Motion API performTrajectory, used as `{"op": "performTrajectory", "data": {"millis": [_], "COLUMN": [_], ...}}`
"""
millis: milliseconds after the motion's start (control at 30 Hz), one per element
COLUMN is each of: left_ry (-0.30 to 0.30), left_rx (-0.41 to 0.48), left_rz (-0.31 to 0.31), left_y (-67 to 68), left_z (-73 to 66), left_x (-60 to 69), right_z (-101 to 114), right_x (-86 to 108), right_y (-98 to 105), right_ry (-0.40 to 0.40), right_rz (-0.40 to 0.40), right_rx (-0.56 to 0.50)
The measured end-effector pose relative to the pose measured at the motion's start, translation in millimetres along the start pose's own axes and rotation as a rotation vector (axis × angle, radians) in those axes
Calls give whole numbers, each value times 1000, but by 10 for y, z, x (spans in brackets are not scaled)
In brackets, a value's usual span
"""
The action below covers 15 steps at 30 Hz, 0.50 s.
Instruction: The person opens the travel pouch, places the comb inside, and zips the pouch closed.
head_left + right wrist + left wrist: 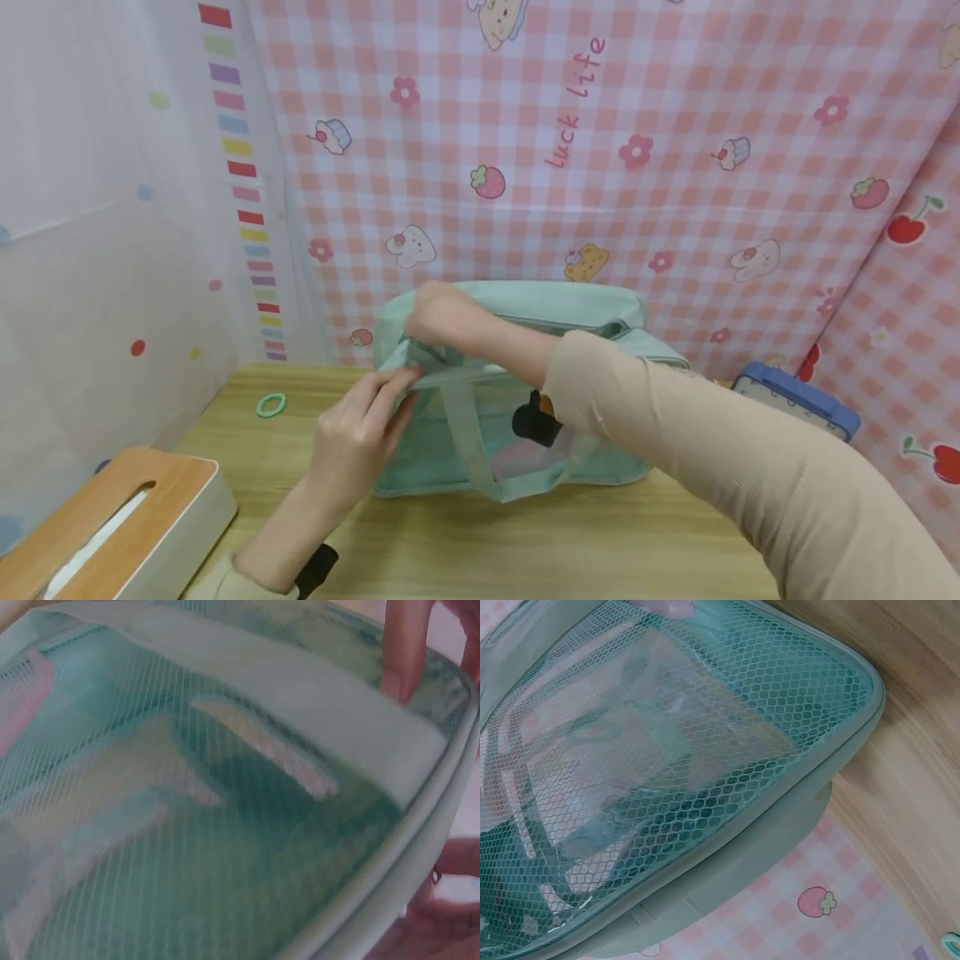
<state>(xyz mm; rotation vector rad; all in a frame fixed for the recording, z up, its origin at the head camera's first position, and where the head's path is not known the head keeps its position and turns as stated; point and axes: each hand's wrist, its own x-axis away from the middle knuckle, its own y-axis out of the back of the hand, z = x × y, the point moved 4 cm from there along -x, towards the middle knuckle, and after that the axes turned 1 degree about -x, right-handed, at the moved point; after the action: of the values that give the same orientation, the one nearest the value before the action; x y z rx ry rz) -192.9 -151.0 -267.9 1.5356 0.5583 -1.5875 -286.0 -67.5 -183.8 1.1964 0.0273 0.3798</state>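
At the near left corner of the desk (420,558), a tissue box (142,521) with a wooden top is cut off by the picture's edge; a strip of white shows in its slot. The left forearm rises beside it, a black device (317,571) partly hidden at the wrist. From the right, a beige sleeve (697,425) crosses the scene and covers part of the mint-green bag (555,298), which stands on the desk in the middle, near the back.

The left hand (356,437) has its grip clamped on the bag's upper left edge, fingertips and thumb partly lost against the fabric. The right hand (446,317) is bent over the same corner, farther back; its fingertips are hidden, so I cannot tell whether its grip is together, apart or clamped on anything. The right wrist view shows blurred fingers at the bag's edge, but not clearly whose.

A strap (468,433) loops down the bag's see-through front. Inside, something pink (525,454) is too hazy to name, and in the left wrist view mesh and glare blur the rest of the contents.

Left of the bag, well apart, lies a green ring (272,406). Behind the sleeve, a blue case (806,392) is partly covered. Farthest back hangs a pink checked cloth (487,100), its lower part blocked by the bag.
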Motion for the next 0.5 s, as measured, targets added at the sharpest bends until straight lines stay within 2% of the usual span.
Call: {"op": "performTrajectory", "data": {"millis": [133,267,400,500], "left_ry": [-12,-30,-41,-37], "left_rx": [-1,-2,-1,1], "left_rz": [-8,-18,-22,-16], "left_y": [3,0,-8,-9], "left_z": [-13,-31,-40,-37], "left_x": [-7,-20,-26,-14], "right_z": [-45,-95,-141,-99], "right_x": [9,33,55,85], "right_y": [47,116,143,94], "right_ry": [33,26,12,71], "right_rz": [0,4,15,-6], "right_rx": [43,105,79,79]}}
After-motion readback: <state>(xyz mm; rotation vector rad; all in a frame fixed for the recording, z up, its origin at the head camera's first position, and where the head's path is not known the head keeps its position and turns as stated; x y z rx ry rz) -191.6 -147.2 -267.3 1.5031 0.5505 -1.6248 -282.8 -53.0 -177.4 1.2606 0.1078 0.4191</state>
